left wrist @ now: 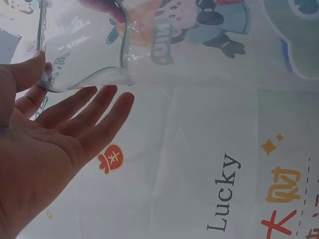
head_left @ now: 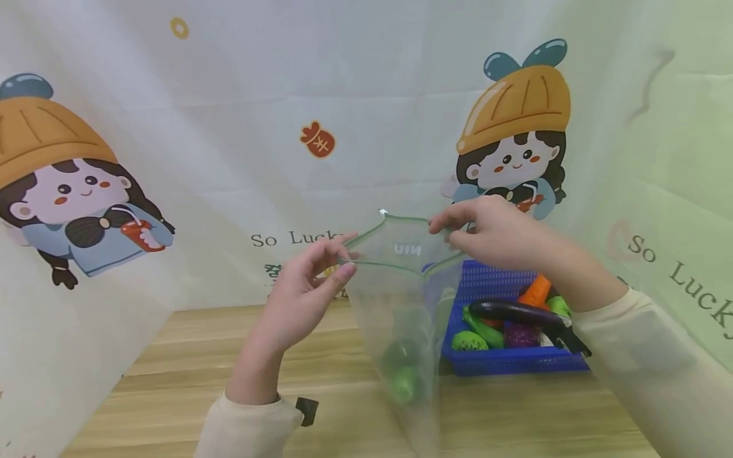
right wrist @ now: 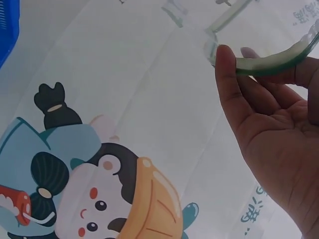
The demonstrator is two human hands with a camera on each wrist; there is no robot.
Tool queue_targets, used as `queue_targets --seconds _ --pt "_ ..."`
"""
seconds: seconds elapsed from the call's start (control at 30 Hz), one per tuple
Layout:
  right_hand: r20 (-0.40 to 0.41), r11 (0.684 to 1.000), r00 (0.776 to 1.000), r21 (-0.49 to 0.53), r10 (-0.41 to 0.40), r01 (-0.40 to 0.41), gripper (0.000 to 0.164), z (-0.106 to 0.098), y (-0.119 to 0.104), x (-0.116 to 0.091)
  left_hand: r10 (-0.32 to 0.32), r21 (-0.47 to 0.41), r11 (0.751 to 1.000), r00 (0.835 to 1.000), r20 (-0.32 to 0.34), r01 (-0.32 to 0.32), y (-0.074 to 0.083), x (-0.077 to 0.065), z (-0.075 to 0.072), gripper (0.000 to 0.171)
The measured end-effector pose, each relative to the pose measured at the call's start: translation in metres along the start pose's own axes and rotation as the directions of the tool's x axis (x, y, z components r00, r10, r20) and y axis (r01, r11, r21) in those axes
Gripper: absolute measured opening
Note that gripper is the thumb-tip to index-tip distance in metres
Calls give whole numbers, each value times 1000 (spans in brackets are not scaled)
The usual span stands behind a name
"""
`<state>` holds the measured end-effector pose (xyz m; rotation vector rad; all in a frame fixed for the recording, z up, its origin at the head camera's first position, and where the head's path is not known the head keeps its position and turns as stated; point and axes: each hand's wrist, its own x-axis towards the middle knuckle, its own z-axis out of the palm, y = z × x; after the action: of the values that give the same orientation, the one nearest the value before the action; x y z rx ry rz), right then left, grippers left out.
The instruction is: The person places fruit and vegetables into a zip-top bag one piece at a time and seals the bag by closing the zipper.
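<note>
Hanging upright between two hands, a clear bag (head_left: 380, 305) stands above the wooden table (head_left: 338, 356), its green-edged mouth spread wide and facing up. The left hand (head_left: 306, 289) is at the left side of the bag's mouth; its grip is a pinch, thumb and forefinger closed on the rim while the other fingers stretch out loosely beneath. The right hand (head_left: 504, 235) is at the right side of the bag's mouth, its grip likewise closed, with the rim caught between thumb and fingers. A small white slider (head_left: 383, 212) sits at the far corner of the bag's mouth. Low in the bag, something green (head_left: 403, 384) shows blurred through the plastic, with a darker shape just above it. Right of the bag, on the table, is a blue basket (head_left: 504, 364) holding an eggplant (head_left: 509, 311), a carrot (head_left: 536, 292), a green pepper (head_left: 487, 332), a purple cabbage (head_left: 521, 336) and a bumpy green fruit (head_left: 468, 341). Behind the bag hangs a pale cloth (head_left: 229, 159) printed with cartoon figures.
</note>
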<state>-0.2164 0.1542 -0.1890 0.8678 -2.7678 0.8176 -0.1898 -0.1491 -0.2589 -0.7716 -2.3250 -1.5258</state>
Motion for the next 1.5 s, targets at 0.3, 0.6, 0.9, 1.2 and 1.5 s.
queue_targets --seconds 0.3,0.6,0.9,1.2,1.5 --pt "-28 998 999 58 29 -27 40 10 13 -4 3 -42 999 997 -75 -7 -16 -28 12 9" --pt "65 990 995 -123 75 -67 29 14 51 -7 62 -48 996 986 -157 -71 -11 -38 17 15" --pt "402 937 885 -336 234 -95 16 55 103 -17 17 -102 994 984 -179 -36 -11 -33 22 12" --pt "332 871 901 -482 281 -94 19 78 125 -31 -22 -82 997 982 -186 7 -5 -9 11 17" --pt "334 813 915 -582 225 13 19 93 125 -32 -2 -139 990 965 -261 -35 -10 -27 14 16"
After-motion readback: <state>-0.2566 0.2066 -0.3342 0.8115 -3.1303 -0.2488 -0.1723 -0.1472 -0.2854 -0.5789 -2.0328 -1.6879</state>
